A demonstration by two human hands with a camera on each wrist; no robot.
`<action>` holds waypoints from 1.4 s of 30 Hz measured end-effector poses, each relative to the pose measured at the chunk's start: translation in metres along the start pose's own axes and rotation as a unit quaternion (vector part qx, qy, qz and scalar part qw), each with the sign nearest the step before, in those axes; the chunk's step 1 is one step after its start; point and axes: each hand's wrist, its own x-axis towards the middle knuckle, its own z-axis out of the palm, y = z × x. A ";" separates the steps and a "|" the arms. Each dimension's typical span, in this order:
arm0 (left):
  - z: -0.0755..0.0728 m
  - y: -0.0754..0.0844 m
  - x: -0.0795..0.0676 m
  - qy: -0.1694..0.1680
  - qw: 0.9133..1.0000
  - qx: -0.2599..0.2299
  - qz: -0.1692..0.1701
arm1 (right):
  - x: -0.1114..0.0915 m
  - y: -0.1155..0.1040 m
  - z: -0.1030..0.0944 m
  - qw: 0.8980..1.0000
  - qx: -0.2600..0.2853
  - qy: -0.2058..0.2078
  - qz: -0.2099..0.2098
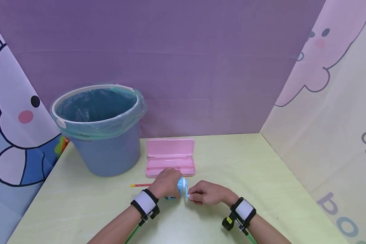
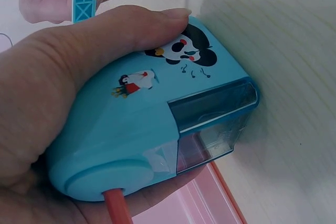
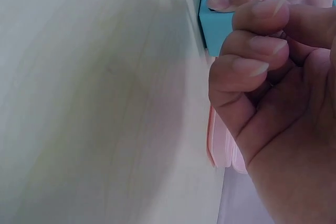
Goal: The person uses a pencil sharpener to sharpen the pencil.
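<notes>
Blue pencil sharpener (image 2: pixel 142 111) on the table (image 1: pixel 256 176), near side of an open pink case (image 1: pixel 170 147), a red pencil (image 1: pixel 141 185) in its left end. The left hand (image 1: pixel 167 183) grips its body, thumb on top, apparently steadying it; the right hand (image 1: pixel 208 193), fingers curled, pinches the crank (image 1: pixel 186 188) at its right. Both forearms (image 1: pixel 119 222) angle inward.

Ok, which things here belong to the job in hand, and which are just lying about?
In use:
sharpener, gripped by left hand
crank, pinched by right hand
pencil, in the sharpener

Lying about, it seems:
case, open
bin
</notes>
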 end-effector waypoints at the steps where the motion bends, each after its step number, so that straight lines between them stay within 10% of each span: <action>1: 0.000 0.000 0.000 0.000 1.000 0.000 0.000 | -0.001 -0.001 -0.001 1.000 0.006 0.000 0.000; 42: -0.003 0.001 -0.003 -0.005 0.999 -0.032 -0.005 | 0.004 -0.011 -0.035 0.996 0.072 0.055 -0.020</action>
